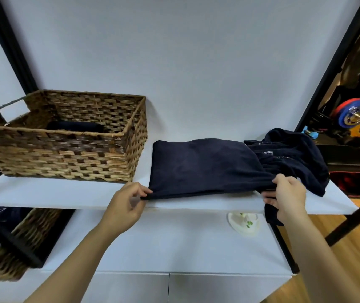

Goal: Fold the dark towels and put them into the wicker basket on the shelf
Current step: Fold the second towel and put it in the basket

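On the white shelf (pixel 65 196), a dark towel (pixel 205 167) lies flat and folded over, just right of the wicker basket (pixel 65 149). The left hand (pixel 126 206) pinches the towel's near left corner between thumb and fingertips, so its grip is clamped on the cloth. The right hand (pixel 286 197) holds the towel's near right corner, with its fingers curled over the top edge and the thumb under it, so that grip is clamped on the towel too. A bit of dark cloth hangs down over the shelf edge below the right hand.

Just right of the flat towel, a messy pile of dark towels (pixel 295 154) sits at the right end of the shelf, touching the flat one. The basket stands at the left of the shelf, and 1 folded dark towel (pixel 76 126) lies inside it on the bottom.

Below the shelf, a small white holder with green spots (pixel 243 223) rests on the lower white desk (pixel 163 241). At the near left, a second wicker basket (pixel 15 243) holds more dark cloth.
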